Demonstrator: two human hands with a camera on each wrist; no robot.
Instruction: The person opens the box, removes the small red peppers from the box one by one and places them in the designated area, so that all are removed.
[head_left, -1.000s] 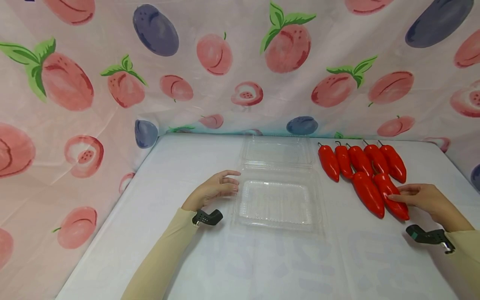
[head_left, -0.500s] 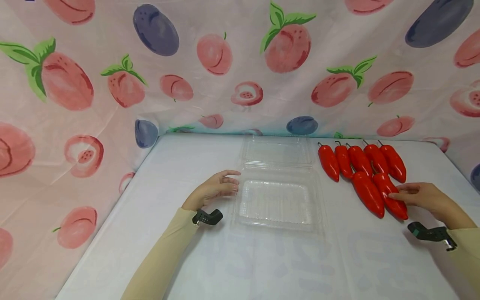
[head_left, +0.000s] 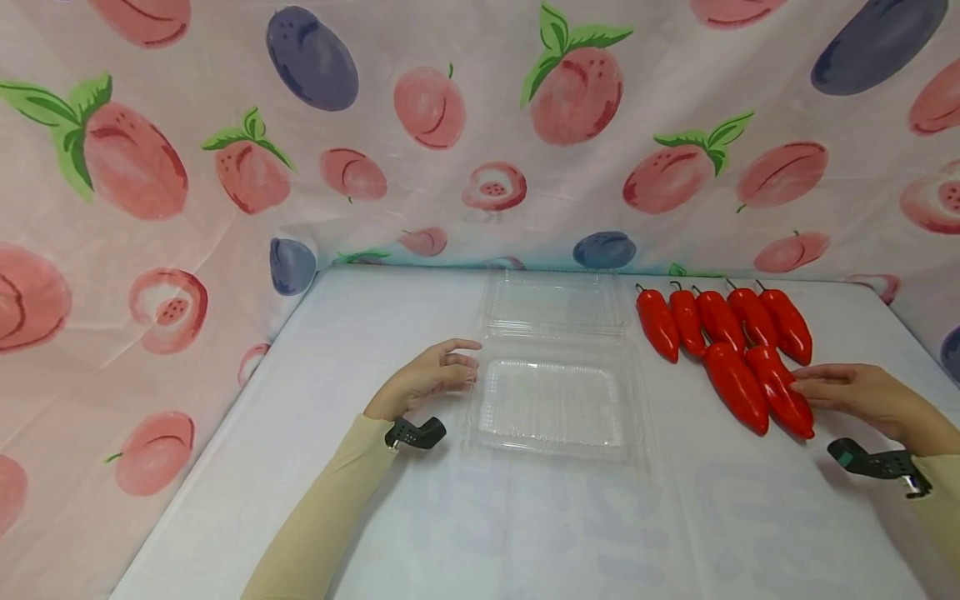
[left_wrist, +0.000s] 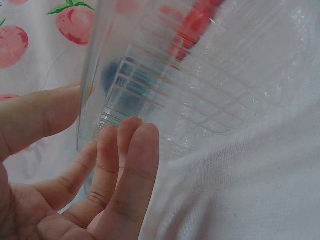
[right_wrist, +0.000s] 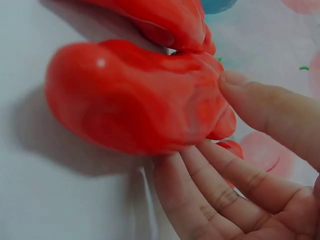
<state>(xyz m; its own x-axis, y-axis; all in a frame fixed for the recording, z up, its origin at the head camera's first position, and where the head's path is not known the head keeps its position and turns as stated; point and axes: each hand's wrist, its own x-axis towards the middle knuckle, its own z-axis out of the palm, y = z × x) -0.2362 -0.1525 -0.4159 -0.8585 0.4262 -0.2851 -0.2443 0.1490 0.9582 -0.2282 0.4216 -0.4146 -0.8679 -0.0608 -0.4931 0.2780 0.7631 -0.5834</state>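
Note:
In the head view, a clear plastic clamshell box point(head_left: 555, 454) lies opened out on the table, its lid point(head_left: 555, 300) folded back. My left hand point(head_left: 429, 379) is at the box's left edge, fingers loosely bent; the left wrist view shows the thumb and fingertips close against the clear wall point(left_wrist: 150, 90). Several red peppers with dark stems lie to the right of the box in two rows. Beside the front right pepper point(head_left: 783, 396) is my right hand point(head_left: 862, 400), its fingers fairly straight. In the right wrist view, thumb and fingers are spread around this pepper point(right_wrist: 130, 100), not squeezing it.
The back row of peppers point(head_left: 720, 321) reaches near the table's far edge. One more pepper point(head_left: 737, 390) lies left of the front right one. A fruit-patterned cloth point(head_left: 480, 125) hangs behind and at the left of the white table point(head_left: 600, 533).
My right hand has drawn back slightly to the right, and its thumb has come off the top of the front right pepper. That pepper has shifted very slightly. My left hand has stayed still.

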